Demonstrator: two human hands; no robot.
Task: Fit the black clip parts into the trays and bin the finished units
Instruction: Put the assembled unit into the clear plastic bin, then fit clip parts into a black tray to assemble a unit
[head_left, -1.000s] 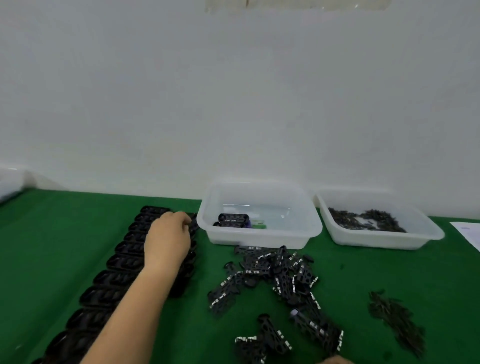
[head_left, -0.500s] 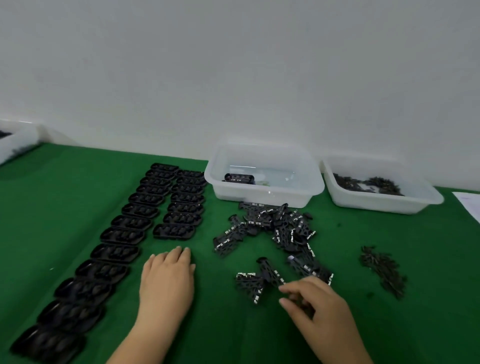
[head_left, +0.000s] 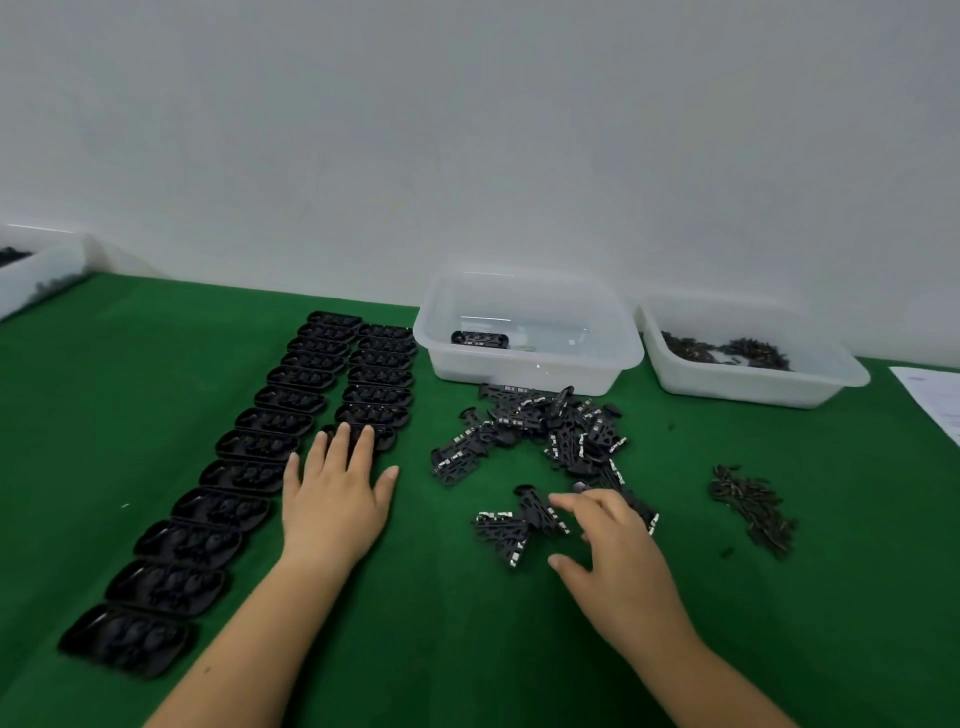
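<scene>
Two rows of black trays (head_left: 249, 475) run from the near left toward the back on the green table. My left hand (head_left: 337, 493) lies flat with straight fingers, fingertips touching the nearest tray (head_left: 387, 439) of the right row. A heap of black clip parts (head_left: 540, 431) with silver edges lies in the middle. My right hand (head_left: 613, 551) hovers over the near end of that heap, fingers loosely spread above two loose clip parts (head_left: 514, 525), holding nothing. A clear bin (head_left: 524, 364) behind the heap holds one black unit (head_left: 479, 339).
A second clear bin (head_left: 748, 384) at the back right holds small dark pieces. A loose pile of small dark pieces (head_left: 753, 509) lies on the right. White paper (head_left: 935, 400) sits at the right edge. Another bin (head_left: 31, 280) is at the far left.
My left hand came back from the far trays to the near end of the right row and lies flat. My right hand came into view and reached over the loose clip parts.
</scene>
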